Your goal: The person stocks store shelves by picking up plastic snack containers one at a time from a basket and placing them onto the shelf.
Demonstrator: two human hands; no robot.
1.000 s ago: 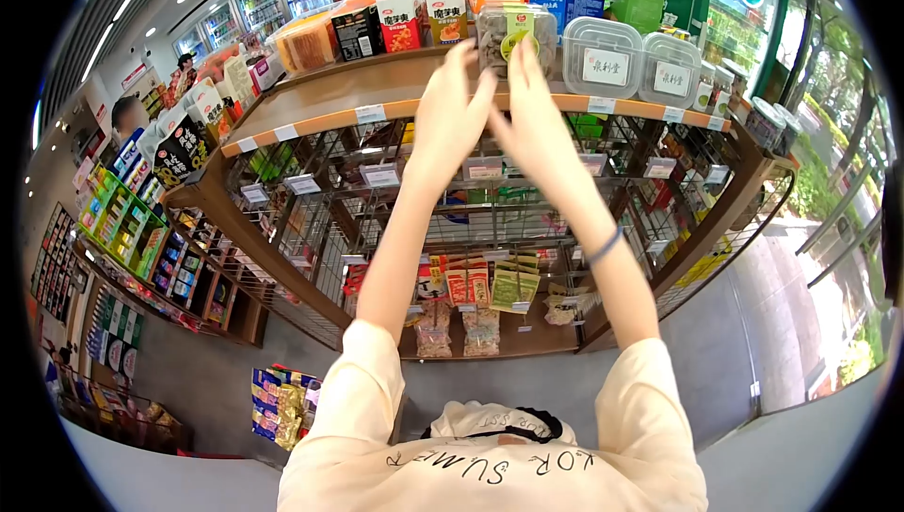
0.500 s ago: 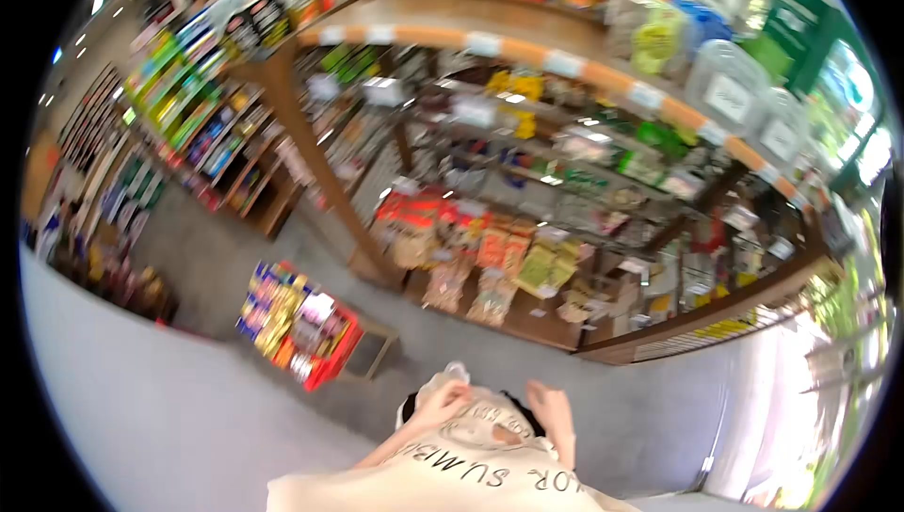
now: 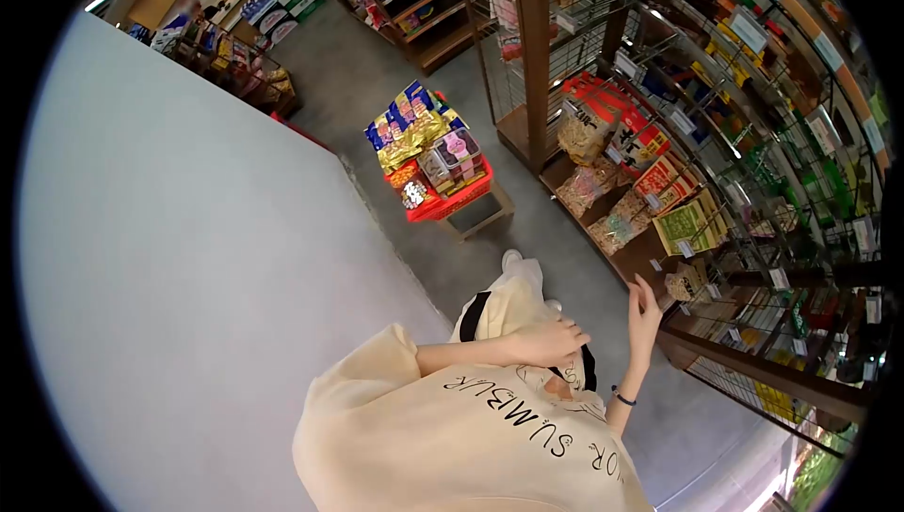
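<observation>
My left hand [image 3: 551, 342] is held in front of my cream shirt [image 3: 471, 427], its fingers curled inward; whatever they may hold is hidden. Farther right, my right hand [image 3: 644, 312] is raised with its fingers apart and nothing in it. A dark band circles that wrist. Nearest to the right hand is the low end of a shelf rack, with a clear bag of snacks [image 3: 686, 281] and green-and-cream packets [image 3: 692, 227]. Beyond my feet, a red basket [image 3: 454, 203] full of snack packs stands on a small wooden stand [image 3: 490, 216].
A white wall [image 3: 188, 258] fills the left side. The dark wooden post [image 3: 529, 60] of the wire rack stands ahead, with red snack bags [image 3: 640, 140] on its bottom shelf. A grey floor aisle [image 3: 348, 70] runs past the basket towards other shelves.
My view has turned, so the wall takes up more of the left side and the rack sits farther right. My right hand has lifted away from my body and its fingers have spread.
</observation>
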